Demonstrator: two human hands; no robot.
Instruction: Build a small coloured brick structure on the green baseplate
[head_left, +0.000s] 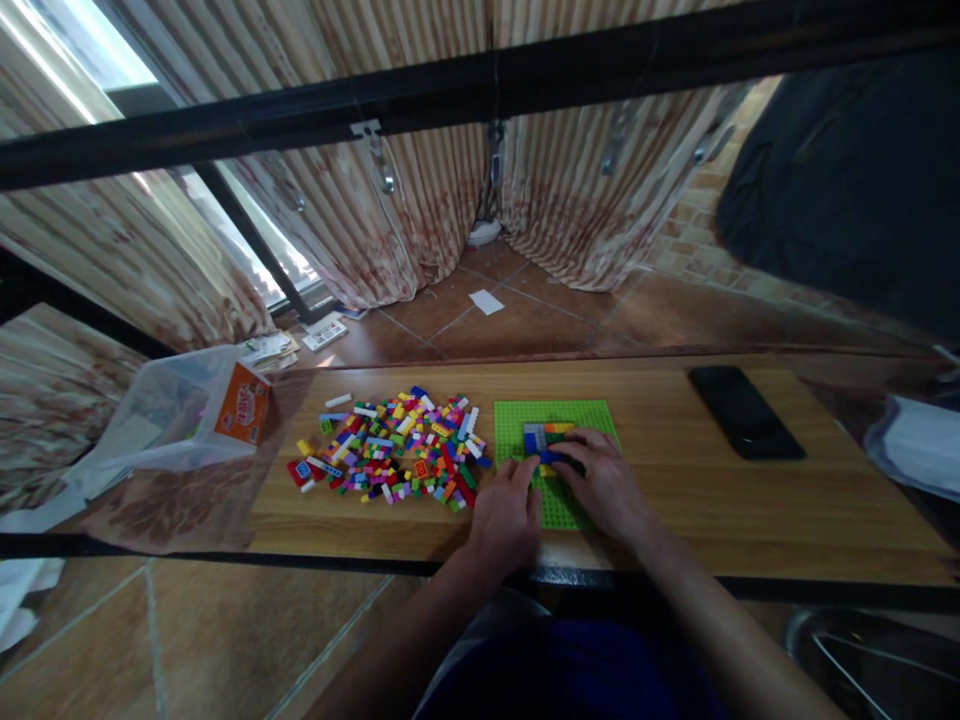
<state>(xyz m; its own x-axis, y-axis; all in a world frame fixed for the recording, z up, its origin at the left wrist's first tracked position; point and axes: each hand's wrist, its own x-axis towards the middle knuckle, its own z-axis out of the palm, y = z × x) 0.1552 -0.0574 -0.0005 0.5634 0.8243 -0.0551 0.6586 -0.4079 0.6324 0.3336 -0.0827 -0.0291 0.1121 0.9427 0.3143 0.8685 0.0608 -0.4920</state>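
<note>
See plastic bin (169, 410) at L, toy bricks (401, 445) on wood tabletop (660, 510), then L hand (504, 512) touching brick build (535, 434) atop green baseplate (564, 512), R hand (606, 482) ditto; can't tell grip for either; black smartphone (746, 412) R.

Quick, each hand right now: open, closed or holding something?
Left hand: at the toy-brick build, grip unclear.
Right hand: curled over its right side, grip unclear.

The location appeared to be a home, indicated by curtains (431, 220), floor tiles (225, 630) and toy bricks (409, 445) on the surface (660, 510).
</note>
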